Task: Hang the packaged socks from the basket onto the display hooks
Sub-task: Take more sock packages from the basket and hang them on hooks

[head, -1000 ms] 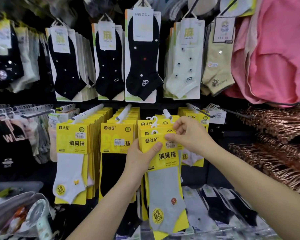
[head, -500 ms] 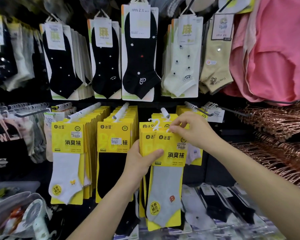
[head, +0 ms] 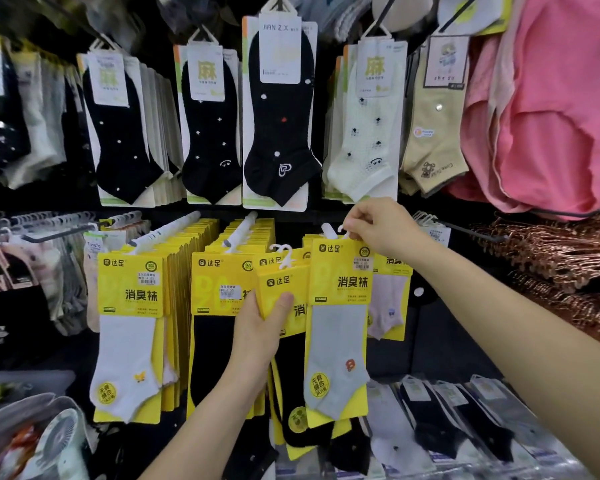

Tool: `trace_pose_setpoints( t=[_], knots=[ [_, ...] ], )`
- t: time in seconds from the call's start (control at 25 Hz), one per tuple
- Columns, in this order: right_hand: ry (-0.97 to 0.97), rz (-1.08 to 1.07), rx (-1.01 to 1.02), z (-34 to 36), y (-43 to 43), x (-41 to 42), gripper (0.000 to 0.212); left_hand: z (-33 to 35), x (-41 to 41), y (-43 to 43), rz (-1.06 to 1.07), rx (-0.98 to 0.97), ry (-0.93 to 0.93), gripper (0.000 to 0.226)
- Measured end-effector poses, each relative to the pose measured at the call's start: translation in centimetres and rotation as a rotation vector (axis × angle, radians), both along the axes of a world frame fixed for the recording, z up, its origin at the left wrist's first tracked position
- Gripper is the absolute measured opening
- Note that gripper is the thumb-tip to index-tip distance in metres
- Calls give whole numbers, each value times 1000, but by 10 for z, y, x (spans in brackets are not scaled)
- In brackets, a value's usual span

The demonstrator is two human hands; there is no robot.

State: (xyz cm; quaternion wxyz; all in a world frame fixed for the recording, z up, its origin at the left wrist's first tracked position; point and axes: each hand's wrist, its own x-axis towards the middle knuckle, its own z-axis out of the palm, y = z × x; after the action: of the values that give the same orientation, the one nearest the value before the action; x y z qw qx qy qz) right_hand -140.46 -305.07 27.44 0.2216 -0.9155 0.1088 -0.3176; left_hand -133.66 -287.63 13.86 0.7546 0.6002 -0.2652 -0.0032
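My right hand (head: 381, 225) pinches the white hanger tab of a yellow-carded grey sock pack (head: 340, 323), holding it at the tip of a white display hook (head: 328, 231). My left hand (head: 262, 327) grips a small stack of yellow sock packs (head: 281, 285) just left of it, thumb across the front card; black socks hang below the stack. Their white hanger loops stick up free of any hook. The basket is not in view.
Full hooks of yellow packs hang to the left, white socks (head: 129, 344) and black socks (head: 219, 299). Above is a row of carded ankle socks (head: 279, 112). Pink garments (head: 551, 109) and copper hangers (head: 568, 258) crowd the right. Flat sock packs (head: 447, 420) lie below.
My right hand has lifted the grey sock pack off the stack, up and to the right, to the hook's tip. My left hand stays on the remaining packs.
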Motion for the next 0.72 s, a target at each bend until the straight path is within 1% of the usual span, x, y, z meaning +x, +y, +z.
trace_pose_setpoints(
  t=[0.16,0.24,0.32,0.4,0.48,0.56,0.6,0.64,0.72],
  knots=[
    [76,-19,-35,-4,-6,13,20,-4,8,27,90,24,-69,15],
    [93,-28,-42,-11,-7,17,20,-5,13,38,122,30,-69,14],
    [83,-27,-24,-15,-8,21,19,-6,16,44,132,43,-51,13],
    [60,-35,1,-15,-8,21,14,-6,13,44,117,47,-40,15],
    [-11,-63,18,-15,-3,16,7,-5,7,41,78,43,-36,23],
    [-145,-50,5,-18,7,8,16,-3,2,36,33,41,-42,31],
    [-192,-1,-1,-21,16,2,23,-2,-1,33,14,36,-44,33],
    [-198,59,-9,-25,25,-5,30,-1,-3,28,-1,31,-44,34],
    [-97,109,-68,-33,39,-15,41,3,-9,17,-10,23,-50,35]
  ],
)
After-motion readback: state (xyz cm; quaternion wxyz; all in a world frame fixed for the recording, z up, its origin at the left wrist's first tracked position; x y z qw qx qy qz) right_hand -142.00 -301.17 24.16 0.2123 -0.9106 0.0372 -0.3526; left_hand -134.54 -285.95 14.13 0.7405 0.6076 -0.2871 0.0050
